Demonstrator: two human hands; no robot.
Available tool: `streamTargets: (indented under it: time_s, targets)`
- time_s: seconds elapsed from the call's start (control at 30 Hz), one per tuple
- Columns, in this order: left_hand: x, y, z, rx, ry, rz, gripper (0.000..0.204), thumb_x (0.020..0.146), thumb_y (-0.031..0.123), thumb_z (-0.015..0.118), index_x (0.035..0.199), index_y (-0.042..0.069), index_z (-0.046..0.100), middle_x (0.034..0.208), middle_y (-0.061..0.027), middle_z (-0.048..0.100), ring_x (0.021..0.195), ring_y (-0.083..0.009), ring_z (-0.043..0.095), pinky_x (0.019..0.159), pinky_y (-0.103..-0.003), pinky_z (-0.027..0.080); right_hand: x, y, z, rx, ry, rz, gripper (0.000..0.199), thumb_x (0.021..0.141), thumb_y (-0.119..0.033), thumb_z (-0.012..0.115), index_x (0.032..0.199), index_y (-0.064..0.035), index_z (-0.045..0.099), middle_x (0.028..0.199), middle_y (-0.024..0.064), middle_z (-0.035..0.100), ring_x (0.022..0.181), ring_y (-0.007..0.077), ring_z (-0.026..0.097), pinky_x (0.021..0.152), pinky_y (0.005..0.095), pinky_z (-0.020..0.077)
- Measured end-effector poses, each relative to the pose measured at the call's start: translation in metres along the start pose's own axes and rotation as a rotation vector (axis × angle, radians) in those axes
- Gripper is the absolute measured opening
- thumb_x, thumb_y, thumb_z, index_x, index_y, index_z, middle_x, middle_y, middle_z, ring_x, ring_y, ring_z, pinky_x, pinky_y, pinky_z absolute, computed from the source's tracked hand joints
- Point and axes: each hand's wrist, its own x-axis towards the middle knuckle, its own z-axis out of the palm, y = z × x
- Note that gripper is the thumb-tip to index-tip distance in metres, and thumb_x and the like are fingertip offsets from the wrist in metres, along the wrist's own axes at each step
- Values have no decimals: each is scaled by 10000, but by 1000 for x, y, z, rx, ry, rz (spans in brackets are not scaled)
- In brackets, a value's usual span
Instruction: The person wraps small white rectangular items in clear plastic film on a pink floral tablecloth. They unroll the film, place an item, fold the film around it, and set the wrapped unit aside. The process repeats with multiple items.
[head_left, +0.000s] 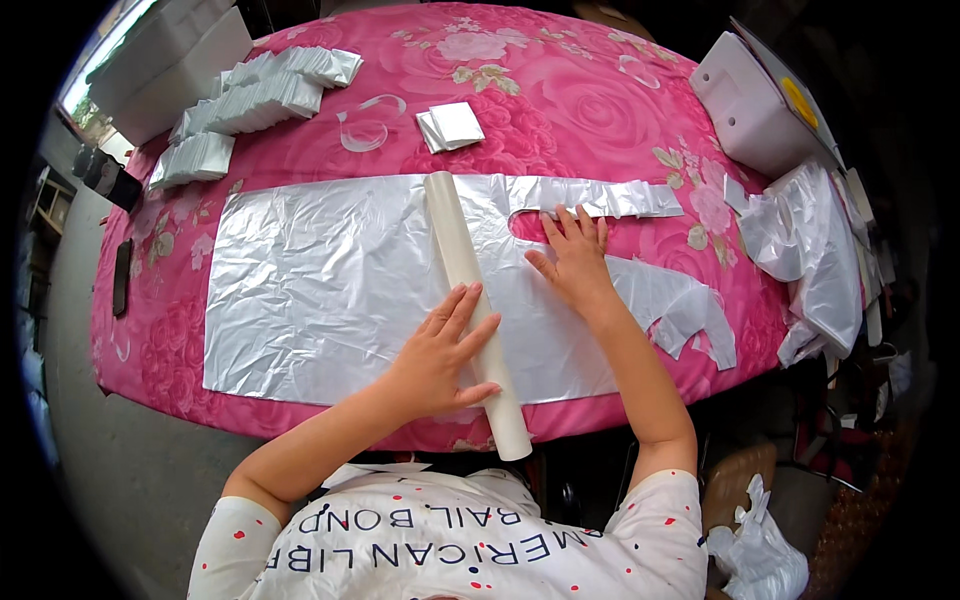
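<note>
A thin silvery-white plastic sheet [300,290] lies spread across the table, wrinkled on its left half. Its right end has a rounded cut-out between two strap-like strips, like a disposable apron. A pale, smooth tube [462,245] rests across the sheet, its near end reaching past the table edge. My left hand [440,350] lies on the tube with fingers stretched and thumb apart, not wrapped round it. Beside the cut-out, my right hand [577,262] is spread flat, its fingertips at the far strip.
Rows of folded silvery packets [262,100] stand far left, with a small stack [450,127] at far centre. A black bottle [106,178] and dark phone-like slab [122,278] lie left. White boxes [180,70] flank the pink tablecloth [590,90]; a plastic bag [815,260] sits right.
</note>
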Motion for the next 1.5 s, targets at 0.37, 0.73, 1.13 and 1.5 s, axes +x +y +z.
streamTargets:
  time_s: [0.37,0.73,1.13,1.5]
  targets:
    - [6,3,9,-31,44,11,692,724,456,618,1262,44,473,1438,-250,206,1342,-416,174,1060,-462,251,-54,76,-50,-69,255,460,567,857,-350,548,1263,32,441,1297,228,429,1250,368,332,1063,472,208]
    - [13,9,5,-51,-15,70,626,713,433,619,1185,32,525,1441,-237,213,1344,-401,184,1065,-462,243,-136,17,-46,30,-47,208,600,835,-342,567,1324,-38,399,1407,175,323,1295,333,306,1065,471,205]
    - [12,8,5,-37,-23,78,636,730,456,604,1206,45,513,1449,-228,200,1351,-385,173,1070,-453,238,-136,21,-109,-438,134,618,502,777,-95,484,1267,8,447,1315,179,446,1272,339,345,1077,541,108]
    - [8,6,-1,-35,-59,98,639,754,478,584,1209,36,511,1444,-224,217,1356,-360,176,1076,-425,235,-125,39,-40,89,11,228,531,862,-257,533,1313,-5,412,1398,173,353,1292,334,323,1059,399,265]
